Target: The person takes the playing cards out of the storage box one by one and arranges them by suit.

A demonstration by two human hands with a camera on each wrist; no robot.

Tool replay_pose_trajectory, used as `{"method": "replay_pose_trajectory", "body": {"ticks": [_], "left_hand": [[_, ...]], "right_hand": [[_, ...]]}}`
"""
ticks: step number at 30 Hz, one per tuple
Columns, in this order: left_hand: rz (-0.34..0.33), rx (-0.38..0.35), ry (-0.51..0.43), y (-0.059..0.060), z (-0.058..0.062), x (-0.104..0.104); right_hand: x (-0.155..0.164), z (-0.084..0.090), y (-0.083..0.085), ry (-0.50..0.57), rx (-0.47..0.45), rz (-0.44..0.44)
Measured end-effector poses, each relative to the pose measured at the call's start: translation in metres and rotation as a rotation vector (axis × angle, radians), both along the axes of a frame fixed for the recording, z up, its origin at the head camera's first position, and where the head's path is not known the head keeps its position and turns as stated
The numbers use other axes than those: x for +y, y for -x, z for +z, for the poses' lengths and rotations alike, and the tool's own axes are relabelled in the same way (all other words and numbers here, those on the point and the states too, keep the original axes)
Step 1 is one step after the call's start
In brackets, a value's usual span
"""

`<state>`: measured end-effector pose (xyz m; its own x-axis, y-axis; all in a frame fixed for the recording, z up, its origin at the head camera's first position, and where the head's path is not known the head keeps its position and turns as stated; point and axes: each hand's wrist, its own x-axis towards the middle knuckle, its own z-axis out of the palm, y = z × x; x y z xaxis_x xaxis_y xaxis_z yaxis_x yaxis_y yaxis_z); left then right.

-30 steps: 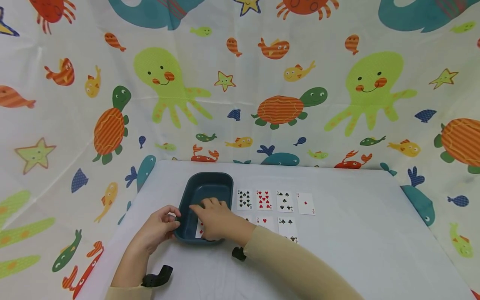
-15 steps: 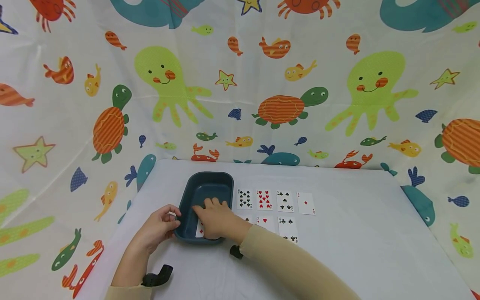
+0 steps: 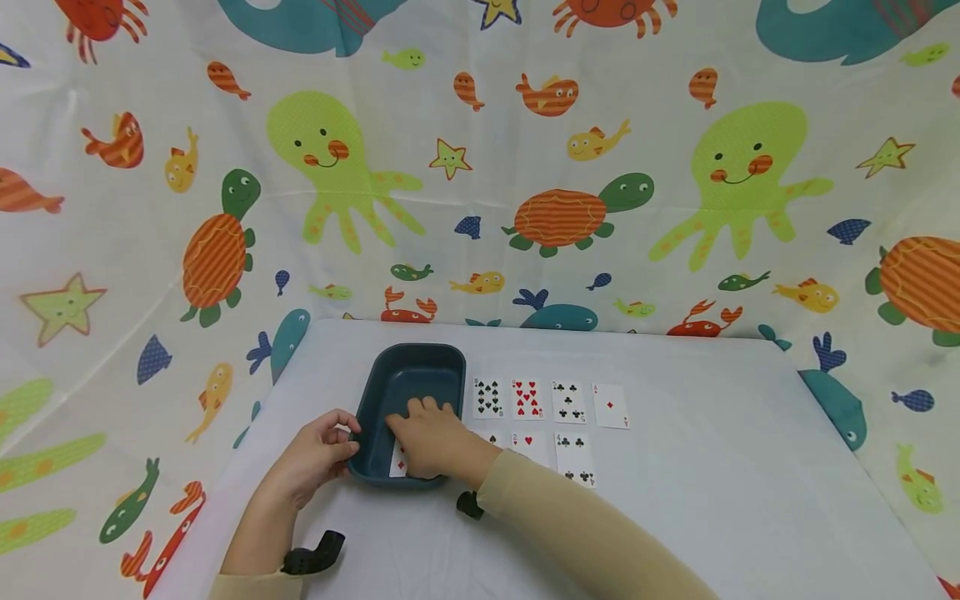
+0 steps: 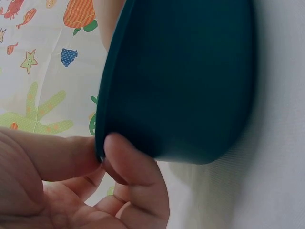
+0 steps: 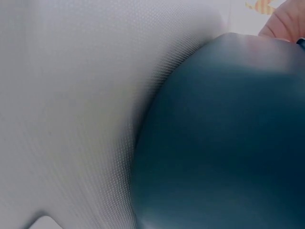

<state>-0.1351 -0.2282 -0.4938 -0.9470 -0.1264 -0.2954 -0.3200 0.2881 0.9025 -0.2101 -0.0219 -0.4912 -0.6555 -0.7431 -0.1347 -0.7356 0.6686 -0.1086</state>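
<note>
A dark teal plastic tray (image 3: 411,357) stands on the white table. My left hand (image 3: 324,450) pinches its left rim; in the left wrist view the thumb and a finger of the left hand (image 4: 71,176) close on the rim from both sides. Inside the tray's near end is my right hand (image 3: 431,437), reaching down over a playing card (image 3: 398,463) with red diamonds. That card shows only in part, and the fingertips are hidden behind the hand, so I cannot tell whether they grip it. The right wrist view is mostly filled by the tray's outer wall (image 5: 214,143).
Right of the tray, face-up cards lie in two rows, among them an eight of spades (image 3: 487,398), a nine of hearts (image 3: 528,399), an ace of diamonds (image 3: 611,406) and a four of clubs (image 3: 575,458). My right forearm (image 3: 570,521) crosses before the lower row. A patterned cloth (image 3: 480,167) hangs behind.
The right hand has shifted very slightly inside the tray, and the right sleeve has drawn a little to the left. The left hand keeps its hold on the rim; the laid-out cards stay put.
</note>
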Motion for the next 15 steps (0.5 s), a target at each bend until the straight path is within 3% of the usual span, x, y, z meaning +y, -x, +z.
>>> {"method": "replay_pose_trajectory", "body": {"ticks": [15], "left_hand": [[0.002,0.000,-0.011,-0.0001,0.0013,0.0013]], "right_hand": [[-0.0019,-0.0015,0.0015,0.012,-0.019,-0.029]]}}
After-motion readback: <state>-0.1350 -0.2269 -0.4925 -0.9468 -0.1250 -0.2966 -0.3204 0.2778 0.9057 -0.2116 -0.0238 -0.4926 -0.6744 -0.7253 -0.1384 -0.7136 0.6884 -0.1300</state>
